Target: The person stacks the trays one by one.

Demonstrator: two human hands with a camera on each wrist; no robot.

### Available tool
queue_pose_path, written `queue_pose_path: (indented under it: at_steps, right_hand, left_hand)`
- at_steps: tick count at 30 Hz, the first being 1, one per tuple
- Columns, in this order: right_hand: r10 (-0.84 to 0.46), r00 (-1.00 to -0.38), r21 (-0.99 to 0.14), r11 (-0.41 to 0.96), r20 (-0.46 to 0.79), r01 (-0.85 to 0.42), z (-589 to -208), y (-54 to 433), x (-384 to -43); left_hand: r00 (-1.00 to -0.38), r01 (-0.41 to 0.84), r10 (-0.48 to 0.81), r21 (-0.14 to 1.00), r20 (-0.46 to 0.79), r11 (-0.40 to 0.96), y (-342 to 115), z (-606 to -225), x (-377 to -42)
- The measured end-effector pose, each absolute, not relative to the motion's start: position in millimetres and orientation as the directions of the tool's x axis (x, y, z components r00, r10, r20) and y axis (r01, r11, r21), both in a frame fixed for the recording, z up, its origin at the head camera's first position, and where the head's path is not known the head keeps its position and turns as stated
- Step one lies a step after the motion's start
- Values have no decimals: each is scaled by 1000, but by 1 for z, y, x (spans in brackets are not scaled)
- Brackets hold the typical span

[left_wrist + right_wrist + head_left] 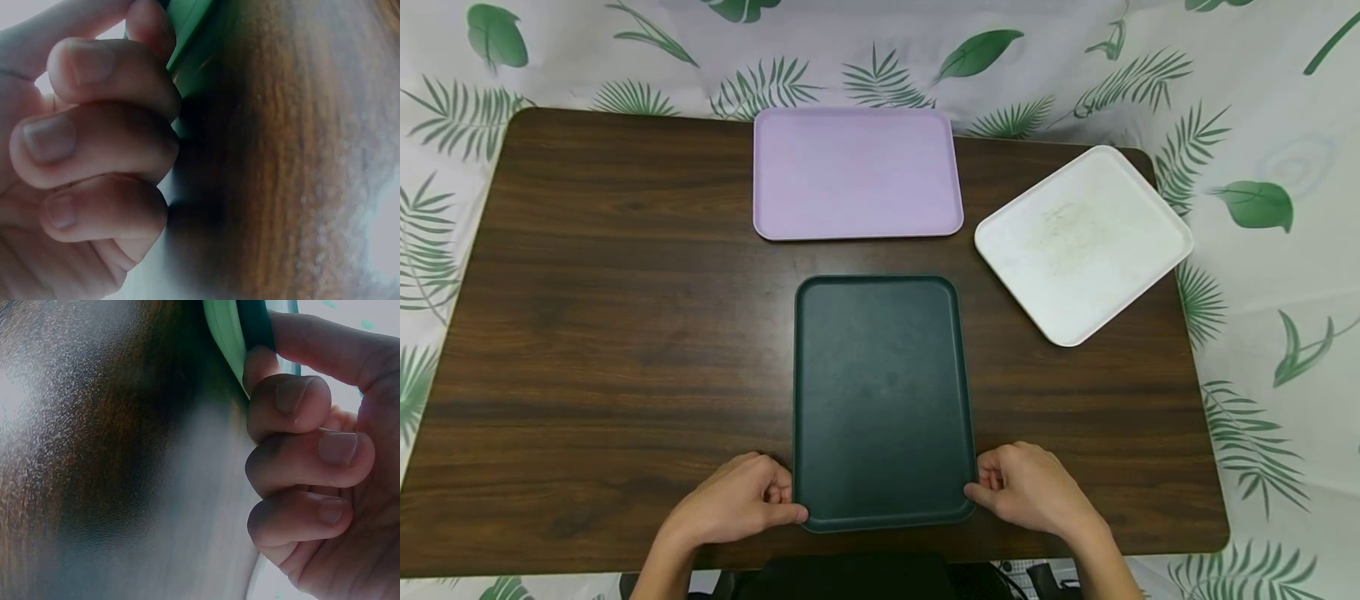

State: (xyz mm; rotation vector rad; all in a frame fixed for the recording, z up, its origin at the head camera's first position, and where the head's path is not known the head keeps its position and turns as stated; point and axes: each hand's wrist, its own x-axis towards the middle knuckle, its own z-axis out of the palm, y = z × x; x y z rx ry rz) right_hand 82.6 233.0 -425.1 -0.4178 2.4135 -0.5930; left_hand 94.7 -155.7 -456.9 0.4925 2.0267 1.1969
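Nearest, the left hand (741,498) pinches the green tray (883,392) at its near left corner, thumb on the rim, while the right hand (1030,487) pinches its right side by the near right corner; each hand's other fingers are folded toward the palm. That tray sits at the near middle of the table (640,350), long sides running away from the person, its near rim just short of the table's near edge. Whether the held end touches the wood, I cannot tell. A wide stretch of tabletop extends leftward, a narrower one rightward, and a strip of wood separates the tray from the lilac tray (857,175), which lies crosswise and reaches past the far edge. Set at a slant, the white tray (1082,242) pokes one corner beyond the right edge. All three are rounded rectangles with low rims; the green and lilac are matt, the white smudged mid-surface. Dark brown grain covers the tabletop, finely pebbled and glossy under glare in the wrist views. Pale cloth (1232,275) printed with green leaves surrounds it, softly creased.
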Motion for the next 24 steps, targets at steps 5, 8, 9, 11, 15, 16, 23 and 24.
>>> queue_pose_path:
  at_steps: [5,8,9,11,15,16,23,24]
  right_hand:
    - [-425,-749,-507,851,-507,-139,-425,233,81]
    - [-427,-740,-507,851,-520,-134,-425,234,80]
    - [-427,-739,-507,851,-521,-135,-425,234,80]
    - [-428,-739,-503,853,-521,-139,-426,234,79]
    - [-423,-743,-495,857,-519,-142,-426,234,78]
    - [-421,-743,-494,858,-519,-141,-426,234,78]
    - [-423,-732,-508,853,-534,-123,-426,235,79]
    - [-426,-730,-513,850,-535,-120,-426,236,79]
  left_hand:
    - [-663,-32,634,862,-397,506,-155,-457,94]
    - [-661,-31,636,861,-399,508,-155,-457,93]
    - [-661,-30,635,860,-400,510,-155,-457,93]
    - [-660,-35,633,859,-404,512,-155,-457,93]
    - [-658,-54,625,854,-420,517,-154,-456,92]
    - [-657,-62,622,852,-427,520,-154,-455,92]
    - [-660,-49,613,839,-435,542,-153,-454,92]
    - [-661,-44,614,839,-432,543,-153,-454,92]
